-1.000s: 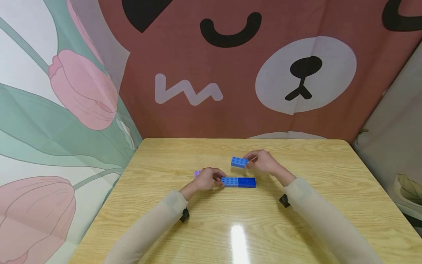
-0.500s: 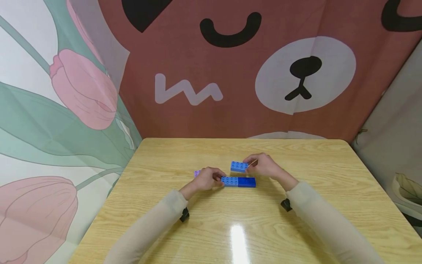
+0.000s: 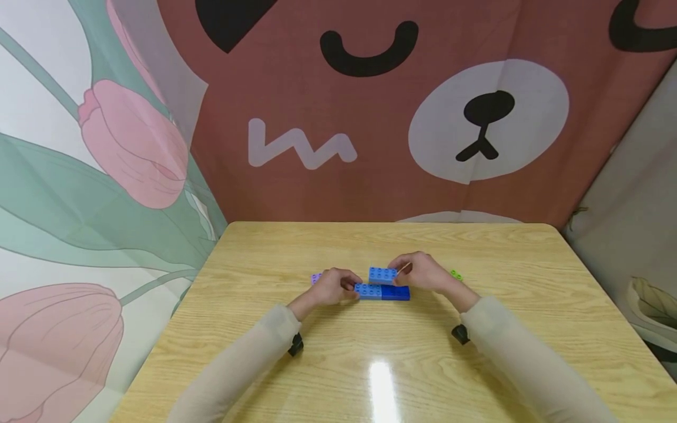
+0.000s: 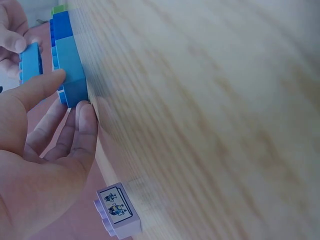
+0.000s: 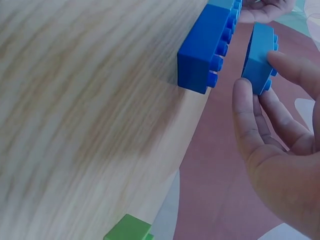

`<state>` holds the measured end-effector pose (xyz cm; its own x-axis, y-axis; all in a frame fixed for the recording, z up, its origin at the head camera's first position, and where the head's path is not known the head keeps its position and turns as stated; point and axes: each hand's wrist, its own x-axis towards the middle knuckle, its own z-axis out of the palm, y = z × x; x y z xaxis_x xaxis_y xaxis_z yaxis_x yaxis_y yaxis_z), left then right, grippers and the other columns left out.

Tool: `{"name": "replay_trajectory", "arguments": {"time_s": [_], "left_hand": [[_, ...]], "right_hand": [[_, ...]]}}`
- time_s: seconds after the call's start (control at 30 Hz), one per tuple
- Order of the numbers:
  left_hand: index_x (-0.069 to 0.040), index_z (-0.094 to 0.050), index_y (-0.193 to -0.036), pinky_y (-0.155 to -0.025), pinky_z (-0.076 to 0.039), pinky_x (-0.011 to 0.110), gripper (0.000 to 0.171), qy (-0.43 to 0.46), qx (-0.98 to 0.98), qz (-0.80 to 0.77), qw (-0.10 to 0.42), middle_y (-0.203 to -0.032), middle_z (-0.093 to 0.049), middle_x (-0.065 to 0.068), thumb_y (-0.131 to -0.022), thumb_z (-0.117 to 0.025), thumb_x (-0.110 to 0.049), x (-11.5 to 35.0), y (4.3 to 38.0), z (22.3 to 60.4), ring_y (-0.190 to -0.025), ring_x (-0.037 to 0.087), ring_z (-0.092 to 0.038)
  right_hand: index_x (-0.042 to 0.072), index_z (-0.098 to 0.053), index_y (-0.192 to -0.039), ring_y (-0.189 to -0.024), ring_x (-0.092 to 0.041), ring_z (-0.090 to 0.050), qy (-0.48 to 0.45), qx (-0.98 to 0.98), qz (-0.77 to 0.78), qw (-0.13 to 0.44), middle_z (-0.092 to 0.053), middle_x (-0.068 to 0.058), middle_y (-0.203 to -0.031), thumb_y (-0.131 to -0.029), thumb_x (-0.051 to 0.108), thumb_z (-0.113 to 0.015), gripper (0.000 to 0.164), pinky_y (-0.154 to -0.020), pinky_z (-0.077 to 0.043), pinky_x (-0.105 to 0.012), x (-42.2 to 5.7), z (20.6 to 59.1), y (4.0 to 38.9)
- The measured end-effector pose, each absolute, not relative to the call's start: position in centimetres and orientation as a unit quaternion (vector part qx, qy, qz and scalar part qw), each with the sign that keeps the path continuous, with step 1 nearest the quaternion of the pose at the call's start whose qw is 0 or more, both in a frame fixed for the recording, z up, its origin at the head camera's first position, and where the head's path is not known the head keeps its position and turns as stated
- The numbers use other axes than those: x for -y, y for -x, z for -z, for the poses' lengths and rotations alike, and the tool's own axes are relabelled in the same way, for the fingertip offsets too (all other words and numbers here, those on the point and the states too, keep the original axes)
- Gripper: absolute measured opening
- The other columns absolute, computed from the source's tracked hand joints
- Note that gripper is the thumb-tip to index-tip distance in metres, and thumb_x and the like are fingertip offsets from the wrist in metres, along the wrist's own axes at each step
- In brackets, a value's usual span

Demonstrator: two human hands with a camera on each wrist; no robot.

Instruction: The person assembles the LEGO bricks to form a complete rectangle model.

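Left hand (image 3: 334, 286) pinching the light-blue brick (image 3: 368, 291), a raised blue brick (image 3: 382, 274) pinched by the right hand (image 3: 421, 272).
Purple brick (image 4: 120, 210) at the left hand's ten o'clock; raised blue brick apart, twelve o'clock of the light-blue brick's join with the dark-blue brick (image 3: 396, 293); green brick (image 3: 456, 275) at the right hand's three o'clock. Seemingly an aligning step: the next move calls for squaring the raised blue brick over that join, the left hand steadying.

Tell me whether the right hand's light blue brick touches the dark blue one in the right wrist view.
No, a gap shows between the light blue brick in the right hand and the dark blue brick.
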<state>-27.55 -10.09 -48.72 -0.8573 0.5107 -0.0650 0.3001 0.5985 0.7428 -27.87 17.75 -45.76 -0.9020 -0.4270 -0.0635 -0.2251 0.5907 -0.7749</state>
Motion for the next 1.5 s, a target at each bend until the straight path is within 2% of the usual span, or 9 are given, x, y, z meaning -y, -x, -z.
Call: {"name": "replay_trajectory", "arguments": {"time_s": [0.53, 1.0, 1.17, 1.3, 1.5], "left_hand": [[-0.011, -0.075, -0.117, -0.072, -0.054, 0.025, 0.027, -0.227, -0.884, -0.385, 0.138, -0.103, -0.070, -0.001, -0.090, -0.081, -0.011, 10.0, 27.5, 48.6, -0.088, 0.009, -0.063], [-0.009, -0.075, -0.115, -0.071, -0.054, 0.024, 0.027, -0.228, -0.884, -0.387, 0.131, -0.101, -0.070, -0.001, -0.089, -0.081, -0.010, 9.9, 27.6, 48.8, -0.086, 0.008, -0.063], [-0.009, -0.075, -0.115, -0.075, -0.054, 0.025, 0.027, -0.234, -0.884, -0.385, 0.124, -0.100, -0.071, -0.001, -0.089, -0.082, -0.012, 10.0, 27.6, 48.5, -0.086, 0.009, -0.064], [-0.008, -0.074, -0.118, -0.078, -0.054, 0.028, 0.030, -0.239, -0.883, -0.387, 0.114, -0.106, -0.072, 0.002, -0.090, -0.082, -0.014, 10.1, 27.6, 48.0, -0.089, 0.011, -0.065], [-0.010, -0.074, -0.119, -0.075, -0.054, 0.029, 0.030, -0.244, -0.881, -0.391, 0.110, -0.107, -0.071, 0.000, -0.092, -0.080, -0.021, 9.5, 27.8, 47.3, -0.091, 0.012, -0.064]], "right_hand": [[0.006, -0.073, -0.119, -0.088, -0.018, -0.068, 0.205, -0.887, 0.388, 0.141, -0.072, -0.002, -0.104, -0.088, 0.011, -0.080, 0.031, -0.074, -0.057, -0.039, -17.5, 46.5, 27.5], [0.003, -0.074, -0.114, -0.083, -0.016, -0.067, 0.213, -0.888, 0.381, 0.146, -0.072, -0.003, -0.097, -0.085, 0.006, -0.081, 0.030, -0.071, -0.056, -0.037, -17.1, 46.2, 27.3], [0.004, -0.073, -0.115, -0.085, -0.016, -0.067, 0.209, -0.889, 0.380, 0.148, -0.072, -0.002, -0.100, -0.086, 0.008, -0.081, 0.030, -0.072, -0.057, -0.037, -17.1, 46.2, 27.3], [0.005, -0.073, -0.116, -0.087, -0.017, -0.067, 0.209, -0.888, 0.381, 0.148, -0.071, -0.002, -0.104, -0.087, 0.010, -0.081, 0.030, -0.073, -0.057, -0.037, -17.2, 46.3, 27.4], [0.006, -0.073, -0.117, -0.092, -0.020, -0.068, 0.210, -0.886, 0.385, 0.151, -0.071, -0.003, -0.110, -0.088, 0.011, -0.080, 0.030, -0.075, -0.057, -0.038, -17.2, 46.3, 27.4]]}}
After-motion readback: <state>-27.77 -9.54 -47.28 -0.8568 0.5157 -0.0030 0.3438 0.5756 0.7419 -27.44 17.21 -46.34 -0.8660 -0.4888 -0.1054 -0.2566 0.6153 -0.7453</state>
